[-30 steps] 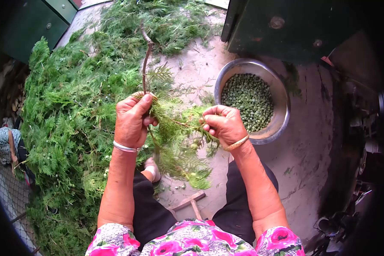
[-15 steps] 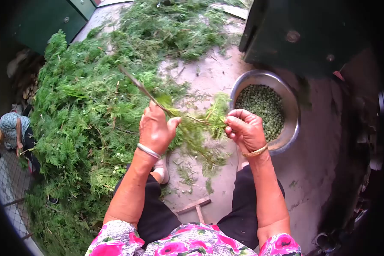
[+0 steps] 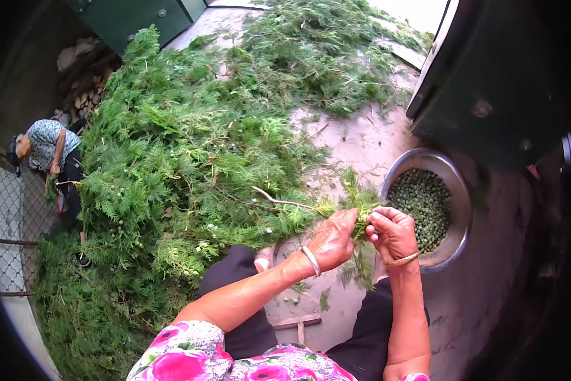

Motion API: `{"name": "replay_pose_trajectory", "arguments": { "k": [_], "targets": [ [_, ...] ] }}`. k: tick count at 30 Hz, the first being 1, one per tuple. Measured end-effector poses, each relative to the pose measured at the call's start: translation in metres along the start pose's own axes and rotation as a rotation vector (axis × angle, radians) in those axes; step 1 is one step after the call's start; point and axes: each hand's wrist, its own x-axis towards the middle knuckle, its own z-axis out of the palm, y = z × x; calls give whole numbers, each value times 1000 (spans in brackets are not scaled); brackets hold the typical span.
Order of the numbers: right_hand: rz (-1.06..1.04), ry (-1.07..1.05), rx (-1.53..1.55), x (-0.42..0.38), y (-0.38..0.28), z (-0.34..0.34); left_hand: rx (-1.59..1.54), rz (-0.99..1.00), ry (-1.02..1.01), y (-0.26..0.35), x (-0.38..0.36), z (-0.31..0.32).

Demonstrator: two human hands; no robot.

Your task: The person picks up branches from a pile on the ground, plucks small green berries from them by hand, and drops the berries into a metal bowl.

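Observation:
My left hand [image 3: 334, 240], with a pale bracelet at the wrist, is closed around a leafy evergreen branch [image 3: 285, 202]. The bare woody stem sticks out to the left over the pile, and green scale-like foliage [image 3: 356, 195] fans out beyond my fingers. Close beside it, my right hand [image 3: 393, 233] pinches the foliage at the branch's tip; whether a small cone is between the fingertips is hidden. Just right of that hand stands a round metal basin [image 3: 461, 236] holding many small green cones [image 3: 419, 206].
A large heap of cut evergreen branches [image 3: 152, 171] covers the floor at left and far ahead. At far left another person [image 3: 47, 149] bends over beside a wire mesh [image 3: 9, 206]. Dark green doors [image 3: 489, 95] stand at right. A wooden T-shaped piece [image 3: 300, 324] lies between my legs.
My left hand has moved right along the branch, close to my right hand. The view has shifted left, showing more of the other person.

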Motion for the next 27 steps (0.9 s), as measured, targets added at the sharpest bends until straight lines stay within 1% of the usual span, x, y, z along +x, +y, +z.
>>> {"name": "replay_pose_trajectory", "arguments": {
  "k": [1,2,4,5,6,8,9,10,12,13,14,15,16,17,18,20,21,22,24,26,27],
  "targets": [
    [22,-22,46,-1,-1,-1,-49,-60,53,1,1,2],
    [44,-39,91,-3,-2,-2,-52,-58,51,0,3,2],
    [80,-67,132,-5,-2,-4,-13,-45,161,-6,7,5],
    [104,-75,212,-4,0,-7,-110,-33,123,-10,11,4],
    [126,-82,291,-4,0,-9,-112,-29,121,-10,9,6],
    [128,-73,315,-7,-8,-8,-356,-111,79,-6,6,9],
    [99,-73,249,-10,-13,-7,-477,-20,122,-6,7,13],
    [73,-72,182,-12,-17,-8,-481,-19,114,-5,7,13],
    [-14,-70,86,-8,-20,-15,-483,-46,-20,2,4,1],
    [-69,-27,17,-8,-21,-16,-462,-63,-81,15,6,-13],
    [-124,16,-54,-8,-22,-17,-466,-62,-85,18,6,-16],
    [-126,21,-55,-9,-24,-18,-450,-50,-100,20,7,-18],
    [-127,35,-205,-12,-27,-20,-435,-38,-117,20,7,-18],
    [-125,51,-356,-14,-29,-22,-396,-96,-161,17,5,-18],
    [-123,64,-358,-14,-29,-22,-404,-95,-171,16,4,-18],
    [-207,60,-507,-15,-29,-25,-352,25,-127,15,2,-14],
    [-221,95,-462,-16,-28,-23,-343,14,-139,21,3,-18],
    [-250,114,-519,-16,-30,-26,-349,-6,-150,18,2,-17],
    [-485,280,-572,-7,-34,-53,-297,-11,-148,17,-1,-29],
    [-682,498,-725,-4,-47,-76,-338,-66,-205,10,-3,-42],
    [-650,610,-853,-5,-51,-89,-455,-168,-263,16,-3,-48]
  ]
}}
